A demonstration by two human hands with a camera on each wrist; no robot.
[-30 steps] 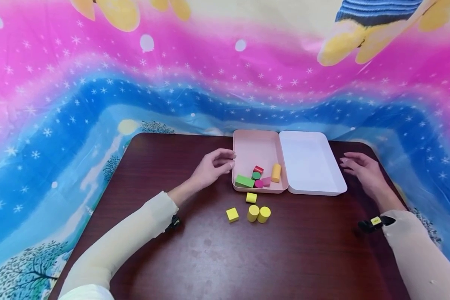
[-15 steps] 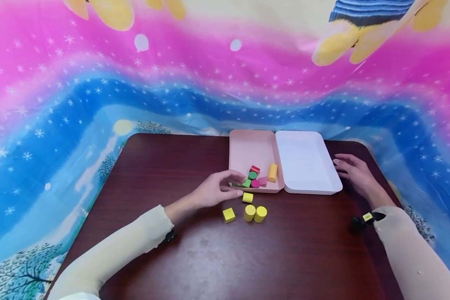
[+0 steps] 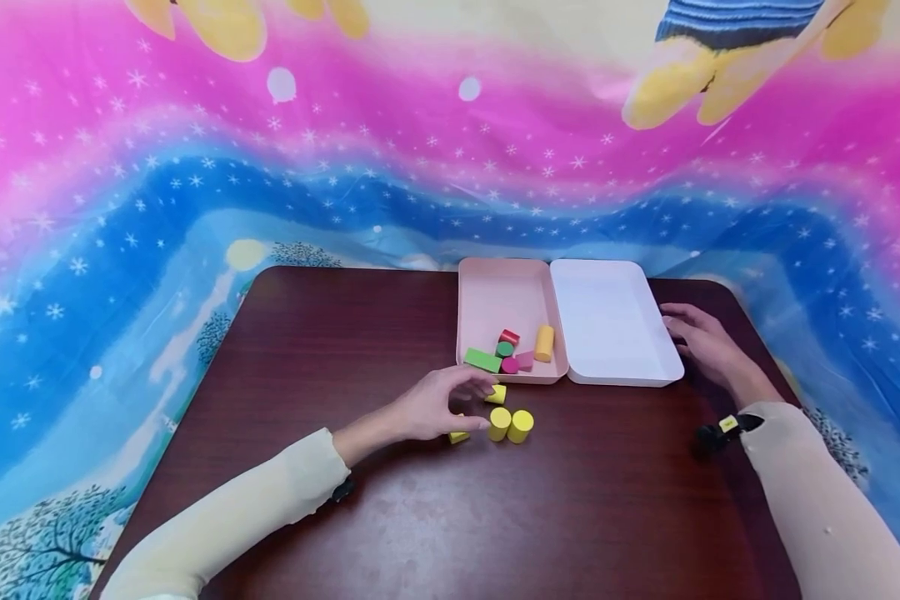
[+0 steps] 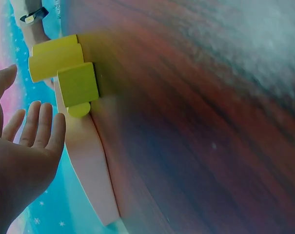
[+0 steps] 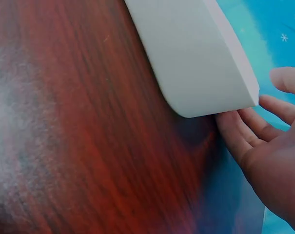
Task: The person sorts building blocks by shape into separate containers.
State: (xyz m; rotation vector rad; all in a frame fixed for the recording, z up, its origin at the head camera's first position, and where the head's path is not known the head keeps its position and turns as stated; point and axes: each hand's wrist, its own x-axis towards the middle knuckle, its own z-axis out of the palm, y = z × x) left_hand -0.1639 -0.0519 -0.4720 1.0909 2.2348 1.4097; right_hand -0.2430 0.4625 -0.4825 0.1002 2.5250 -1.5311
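My left hand (image 3: 431, 404) hovers over the yellow blocks in front of the pink tray (image 3: 498, 287), fingers loosely bent and nothing in them. Below it, a yellow cube (image 3: 458, 436) is partly hidden by the thumb. Two yellow cylinders (image 3: 499, 423) stand upright just right of the thumb tip, and another yellow cylinder (image 3: 500, 394) lies near the fingertips. In the left wrist view, the palm faces the cube (image 4: 78, 84). My right hand (image 3: 703, 342) is at the right wall of the white tray (image 3: 607, 321), its straight fingertips right by that wall.
Inside the pink tray are a long green block (image 3: 482, 360), a red block (image 3: 509, 337), a green cylinder (image 3: 504, 350), a magenta cylinder (image 3: 509, 365), a pink block (image 3: 525, 360) and an orange cylinder (image 3: 544, 342). Patterned cloth (image 3: 390, 200) hangs behind the dark wooden table (image 3: 345, 333).
My left hand has come from the pink tray's left side down toward me, over the yellow blocks. The right hand has edged closer to the white tray. The blocks have stayed put.
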